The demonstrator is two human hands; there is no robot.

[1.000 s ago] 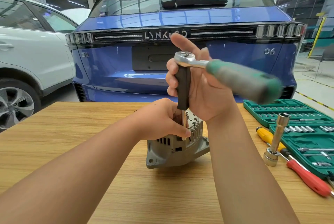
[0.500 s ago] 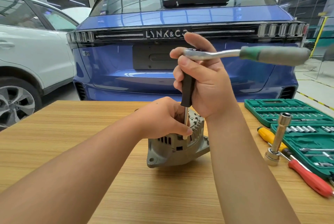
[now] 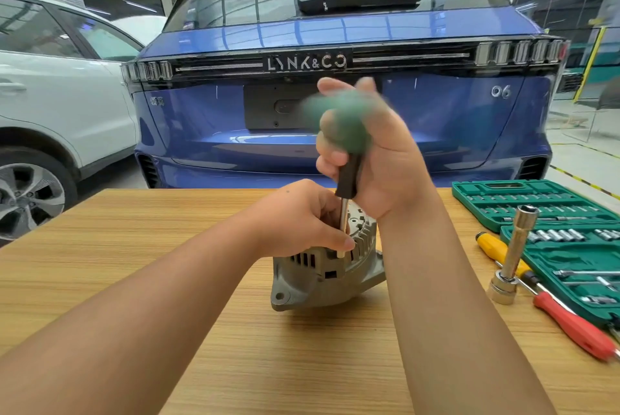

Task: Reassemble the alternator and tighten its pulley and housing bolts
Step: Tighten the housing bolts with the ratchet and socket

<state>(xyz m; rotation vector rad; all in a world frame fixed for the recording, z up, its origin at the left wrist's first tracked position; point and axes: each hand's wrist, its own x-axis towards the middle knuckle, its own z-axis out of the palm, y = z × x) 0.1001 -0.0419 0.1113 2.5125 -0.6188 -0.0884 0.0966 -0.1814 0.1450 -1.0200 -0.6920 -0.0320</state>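
Note:
A grey alternator [image 3: 318, 277] stands on the wooden table [image 3: 167, 247], near its middle. My left hand [image 3: 302, 216] grips the top of its housing and steadies the thin steel shaft [image 3: 344, 223] of an upright extension driver. My right hand [image 3: 379, 153] grips that driver's black handle [image 3: 349, 176]. A ratchet sits on top of the driver; its green handle [image 3: 339, 119] is a blur in front of my right fingers. The driver's tip meets the housing beside my left thumb; the bolt itself is hidden.
At the right lie an open green socket case [image 3: 536, 203], a long socket [image 3: 513, 253] standing tilted, a yellow-handled screwdriver [image 3: 496, 250] and a red-handled one [image 3: 577, 327]. A blue car [image 3: 335, 45] is parked just beyond the table, a white car [image 3: 50, 96] to its left.
The ratchet's green handle has swung from pointing right round toward the left, across my right fingers, now blurred. My left hand and the alternator have stayed put.

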